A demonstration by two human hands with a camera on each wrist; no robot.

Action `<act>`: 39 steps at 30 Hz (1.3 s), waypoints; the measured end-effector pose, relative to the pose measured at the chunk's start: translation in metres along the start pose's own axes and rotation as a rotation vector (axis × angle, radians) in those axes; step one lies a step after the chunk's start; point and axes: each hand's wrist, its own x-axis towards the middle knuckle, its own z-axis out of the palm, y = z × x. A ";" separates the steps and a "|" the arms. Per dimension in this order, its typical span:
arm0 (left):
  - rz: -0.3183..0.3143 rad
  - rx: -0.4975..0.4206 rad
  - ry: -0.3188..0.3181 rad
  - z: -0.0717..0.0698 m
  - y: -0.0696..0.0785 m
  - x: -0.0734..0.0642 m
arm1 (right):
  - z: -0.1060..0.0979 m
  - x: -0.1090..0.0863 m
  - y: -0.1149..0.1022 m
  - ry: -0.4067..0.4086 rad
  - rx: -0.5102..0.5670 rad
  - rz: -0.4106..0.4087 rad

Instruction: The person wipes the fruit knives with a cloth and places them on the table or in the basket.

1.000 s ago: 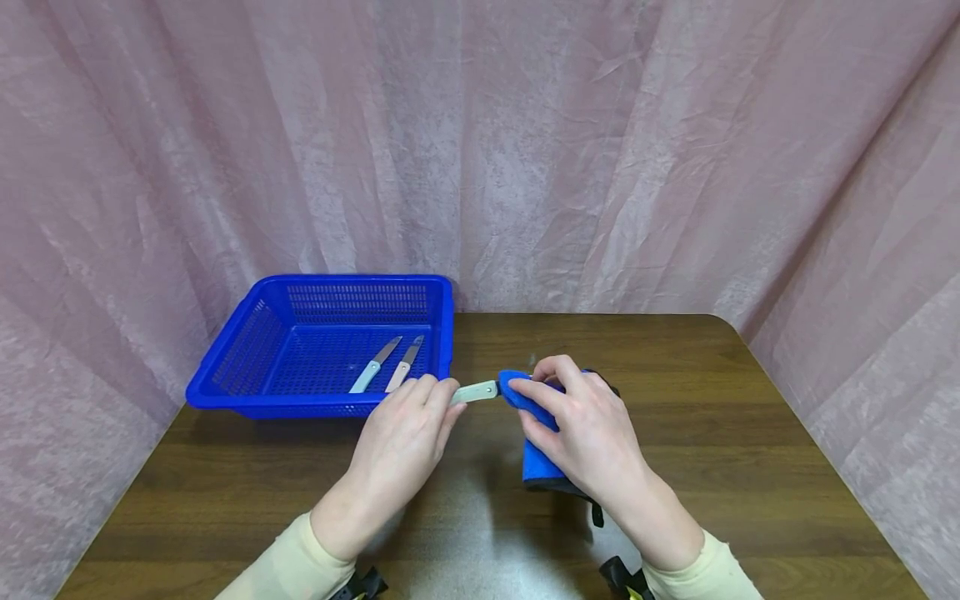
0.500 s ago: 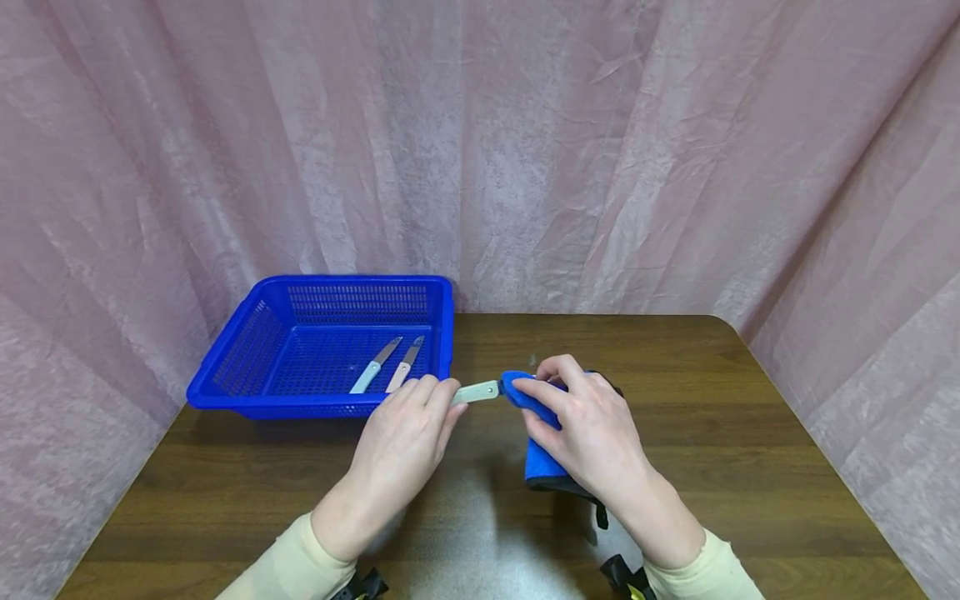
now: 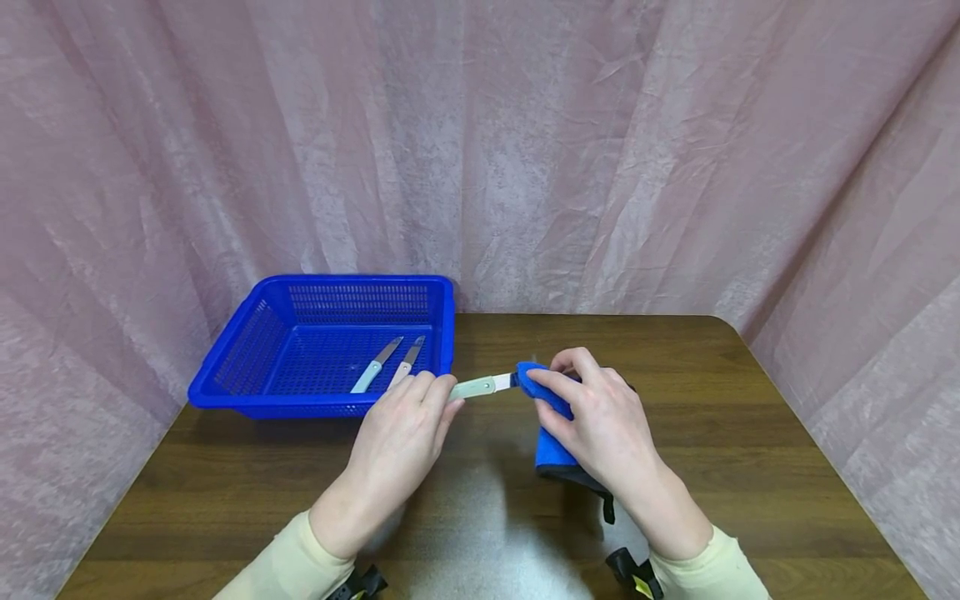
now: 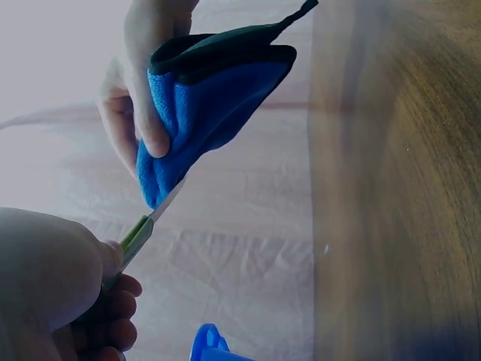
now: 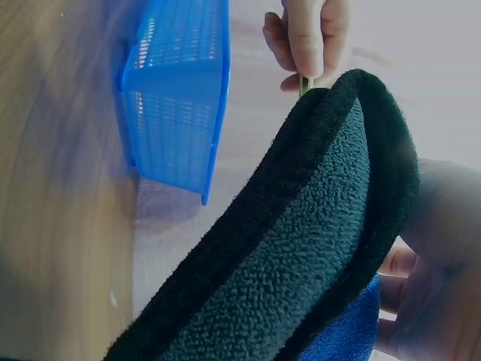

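Observation:
My left hand (image 3: 401,437) grips a small knife by its pale green handle (image 3: 474,387), blade pointing right. Folded around that blade is a blue cloth (image 3: 555,446) with black edging and a black loop, which my right hand (image 3: 600,425) pinches between thumb and fingers. A short stretch of bare blade (image 3: 504,382) shows between handle and cloth; the tip is hidden. In the left wrist view the cloth (image 4: 203,113) hangs folded over the blade (image 4: 169,197). Its dark grey side (image 5: 293,233) fills much of the right wrist view.
At the back left of the wooden table (image 3: 675,367) stands a blue plastic basket (image 3: 318,400). Two knives lie inside: one with a light blue handle (image 3: 365,377), another with a pale pink handle (image 3: 400,372) partly behind my left hand. A pink curtain (image 3: 525,167) hangs behind.
My right hand and the cloth have slid slightly right along the blade, away from the handle, baring a short piece of metal. My left hand has stayed almost still.

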 end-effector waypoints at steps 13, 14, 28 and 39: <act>-0.024 0.003 -0.005 -0.002 -0.002 0.001 | -0.001 0.000 0.009 0.005 -0.004 0.060; -0.023 0.005 -0.002 -0.002 -0.002 0.001 | -0.001 0.000 0.009 0.004 -0.007 0.064; -0.035 0.018 0.004 -0.006 -0.006 0.002 | -0.006 0.000 0.016 -0.004 -0.015 0.131; -0.081 0.042 -0.001 -0.007 -0.010 0.002 | -0.007 -0.003 0.019 -0.024 -0.007 0.163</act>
